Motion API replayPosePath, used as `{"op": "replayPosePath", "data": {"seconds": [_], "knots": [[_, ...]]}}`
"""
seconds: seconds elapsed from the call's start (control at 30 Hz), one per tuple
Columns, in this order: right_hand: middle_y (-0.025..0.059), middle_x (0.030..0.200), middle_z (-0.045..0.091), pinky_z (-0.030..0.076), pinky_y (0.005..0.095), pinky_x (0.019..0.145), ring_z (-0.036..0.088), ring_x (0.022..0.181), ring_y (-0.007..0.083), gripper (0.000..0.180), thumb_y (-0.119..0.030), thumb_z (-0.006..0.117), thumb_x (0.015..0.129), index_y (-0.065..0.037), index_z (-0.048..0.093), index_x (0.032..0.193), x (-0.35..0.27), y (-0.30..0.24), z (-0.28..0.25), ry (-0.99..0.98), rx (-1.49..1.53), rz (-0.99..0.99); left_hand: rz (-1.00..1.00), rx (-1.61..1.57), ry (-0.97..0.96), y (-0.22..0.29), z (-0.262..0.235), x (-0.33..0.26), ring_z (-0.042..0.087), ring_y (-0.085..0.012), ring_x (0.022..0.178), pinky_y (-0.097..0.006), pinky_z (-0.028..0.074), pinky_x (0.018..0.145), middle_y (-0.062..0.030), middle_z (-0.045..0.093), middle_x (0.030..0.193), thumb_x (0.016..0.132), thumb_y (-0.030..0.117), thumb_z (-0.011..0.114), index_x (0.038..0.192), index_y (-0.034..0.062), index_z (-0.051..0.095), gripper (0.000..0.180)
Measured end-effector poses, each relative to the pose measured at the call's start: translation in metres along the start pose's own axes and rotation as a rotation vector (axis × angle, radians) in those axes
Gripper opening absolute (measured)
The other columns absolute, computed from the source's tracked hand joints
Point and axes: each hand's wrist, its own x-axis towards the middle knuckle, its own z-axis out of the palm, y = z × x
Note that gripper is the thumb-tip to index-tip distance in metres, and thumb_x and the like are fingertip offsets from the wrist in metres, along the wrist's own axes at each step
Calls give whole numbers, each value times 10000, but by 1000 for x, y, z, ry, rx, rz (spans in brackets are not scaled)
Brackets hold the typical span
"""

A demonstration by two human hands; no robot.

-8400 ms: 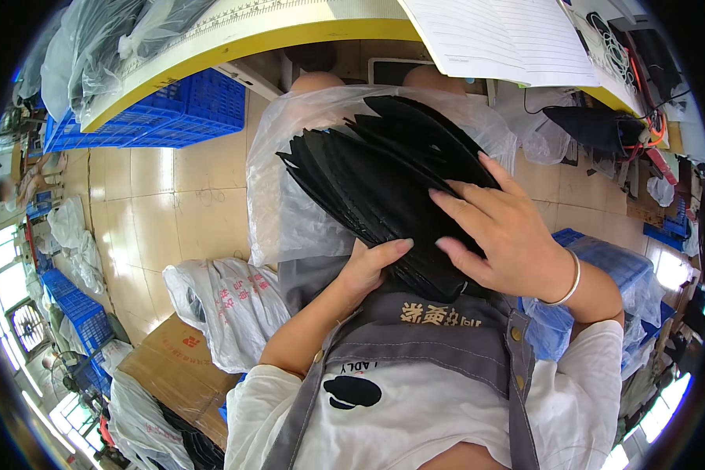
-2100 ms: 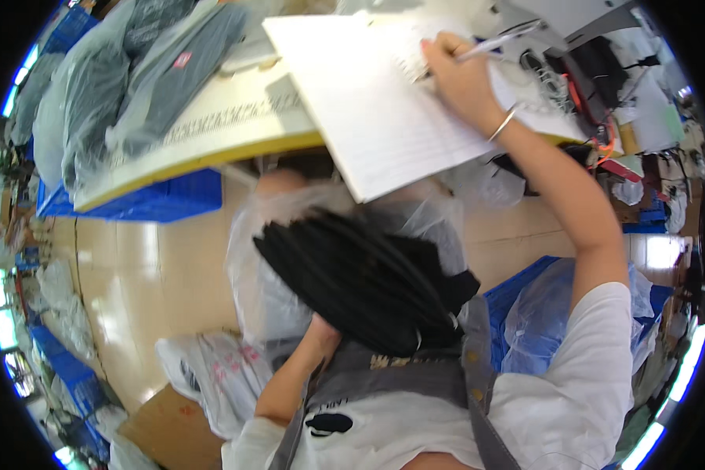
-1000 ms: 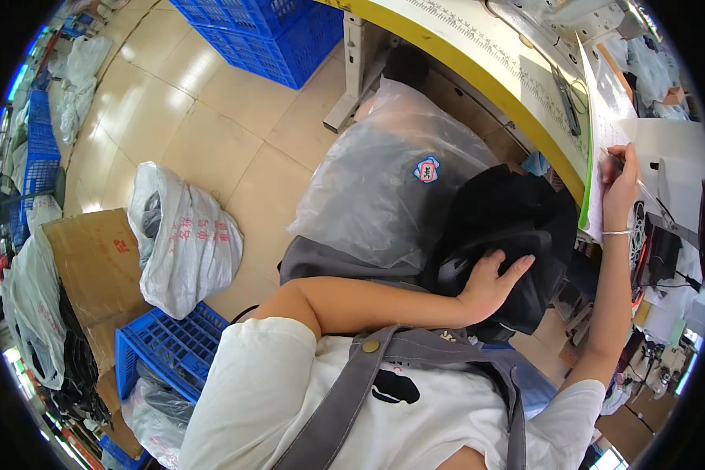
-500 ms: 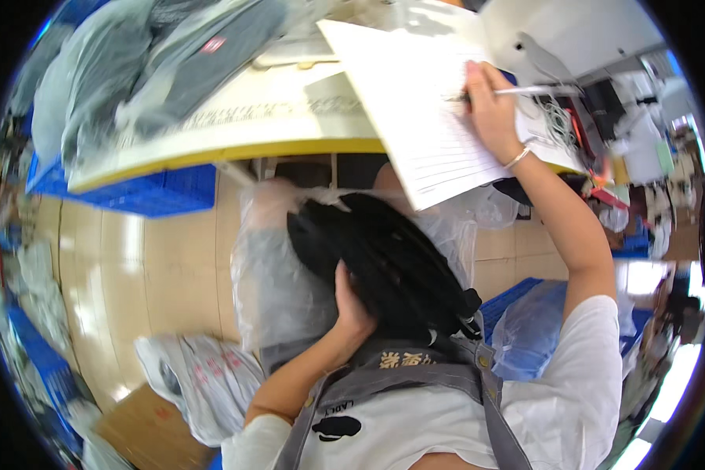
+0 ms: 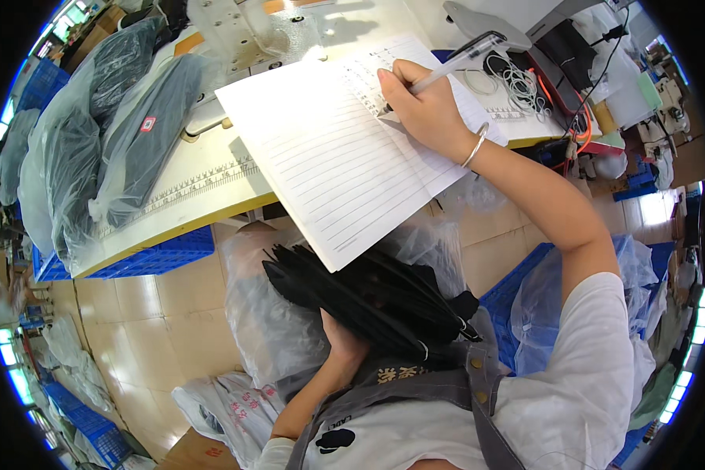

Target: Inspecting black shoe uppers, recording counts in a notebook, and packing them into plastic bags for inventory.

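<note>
My right hand (image 5: 427, 113) is closed around a clear pen (image 5: 464, 56) with a dark cap on its upper end. Its tip touches the lined notebook (image 5: 313, 164), where handwriting fills some upper rows and the lower rows are blank. The notebook lies on the table with its near corner jutting past the edge, over my lap. My left hand (image 5: 343, 337) grips a bundle of black fabric pieces (image 5: 376, 298) on my lap from its near side; most of the fingers are hidden beneath it. Plastic sheeting (image 5: 278, 313) covers my legs under the bundle.
Dark garments in clear plastic bags (image 5: 133, 129) lie on the left of the table (image 5: 204, 188), which has a ruler strip along it. Coiled white cables (image 5: 517, 86) sit right of the notebook. Blue crates (image 5: 160, 254) stand under the table, and a white bag (image 5: 231, 407) on the floor.
The view has tilted and shifted, so the table and notebook appear lower and further left. The pen now points up more steeply in my right hand. My left hand still holds the black bundle.
</note>
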Motion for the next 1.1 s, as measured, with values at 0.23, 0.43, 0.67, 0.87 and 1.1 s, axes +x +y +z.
{"op": "replayPosePath", "data": {"seconds": [0.23,0.43,0.67,0.87,1.1], "knots": [[-6,527,303,245,258,449,257,525,68,356,-162,523,868,-21,328,606,1,-4,-1,-53,-63,25,10,20,0,-1,-4,0,551,-256,921,-363,457,791,-147,571,1093,880,516,342,1168,59,486,559],[90,453,387,300,311,420,324,422,131,341,-191,513,842,5,394,590,1,0,-2,-20,-41,-7,-27,-12,-8,-2,-10,-1,532,-261,979,-361,442,838,-137,541,1151,884,508,331,1203,50,460,573],[44,483,350,281,286,433,300,466,98,340,-167,520,849,-5,364,594,0,-4,-2,-14,1,41,-12,7,-38,-1,-11,-2,523,-265,999,-366,435,856,-138,525,1175,886,517,320,1227,47,438,592],[44,481,359,282,282,428,311,462,93,339,-162,521,847,-9,366,588,1,-1,0,-21,-13,30,-43,-36,-38,-1,-11,-2,525,-269,987,-363,435,855,-140,524,1177,895,502,306,1229,47,435,579],[91,442,410,311,296,408,361,410,117,342,-171,527,824,9,386,570,2,-1,-2,-1,-41,9,-52,-54,-40,-2,-13,-1,532,-267,972,-365,440,847,-137,539,1151,900,485,303,1202,45,458,555]]}}
